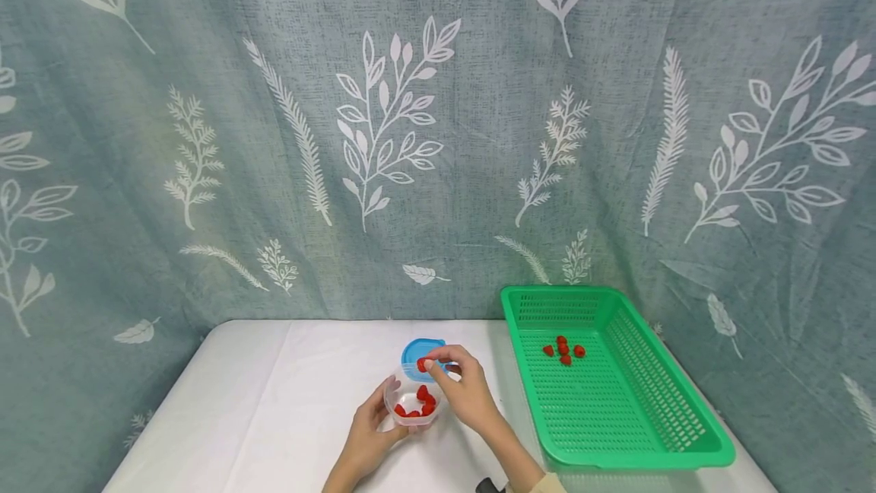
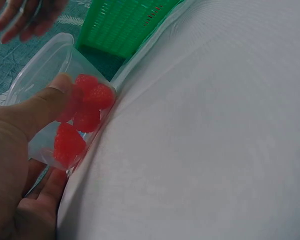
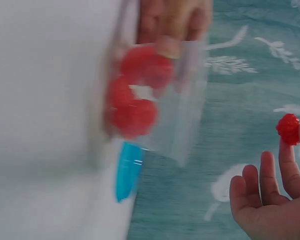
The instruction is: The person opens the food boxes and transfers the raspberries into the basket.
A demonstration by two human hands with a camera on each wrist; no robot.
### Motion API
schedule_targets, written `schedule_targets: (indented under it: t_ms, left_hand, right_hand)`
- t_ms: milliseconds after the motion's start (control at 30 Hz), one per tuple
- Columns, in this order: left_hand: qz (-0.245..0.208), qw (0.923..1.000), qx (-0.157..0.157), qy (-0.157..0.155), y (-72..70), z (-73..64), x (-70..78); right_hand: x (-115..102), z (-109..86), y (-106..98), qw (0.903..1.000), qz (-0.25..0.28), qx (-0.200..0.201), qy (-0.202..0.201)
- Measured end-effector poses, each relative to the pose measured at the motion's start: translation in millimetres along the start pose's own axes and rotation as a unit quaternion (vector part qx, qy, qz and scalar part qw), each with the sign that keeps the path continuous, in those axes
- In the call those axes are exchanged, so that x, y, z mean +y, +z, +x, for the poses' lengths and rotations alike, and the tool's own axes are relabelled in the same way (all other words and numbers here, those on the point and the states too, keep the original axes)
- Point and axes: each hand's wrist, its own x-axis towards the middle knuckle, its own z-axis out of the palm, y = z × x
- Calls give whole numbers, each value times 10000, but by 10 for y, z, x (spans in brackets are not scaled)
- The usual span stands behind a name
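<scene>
A clear plastic container [image 1: 438,400] stands on the white table with several red raspberries [image 2: 86,118] inside. My left hand [image 1: 370,432] grips it from the left side, thumb in front and fingers behind, as the left wrist view shows. Above the container's far right rim, my right hand [image 1: 468,392] pinches one raspberry [image 3: 289,129] between thumb and index finger; its other fingers are spread loosely. Behind the container lies a blue lid [image 1: 419,350], partly covered by the container and the right hand.
To the right is a green basket [image 1: 616,432] with perforated walls; several raspberries [image 1: 563,350] sit loose toward its back. The white table [image 1: 274,402] reaches back to a teal curtain [image 1: 452,173] with a white leaf pattern.
</scene>
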Motion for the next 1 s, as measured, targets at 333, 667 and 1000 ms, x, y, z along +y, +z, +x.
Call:
schedule_targets:
  t_ms: [333,667,1000]
  left_hand:
    - [65,10000,-26,-54,9,15,10]
    - [51,10000,-58,-40,15,3,6]
    - [111,9999,-11,-72,15,16,-7]
  right_hand:
    - [-602,-43,-691,9975,-115,-210,-665]
    - [-687,112,-1620,9977,-569,-334,184]
    - [-159,418,-2107,9861,-1512,-286,633]
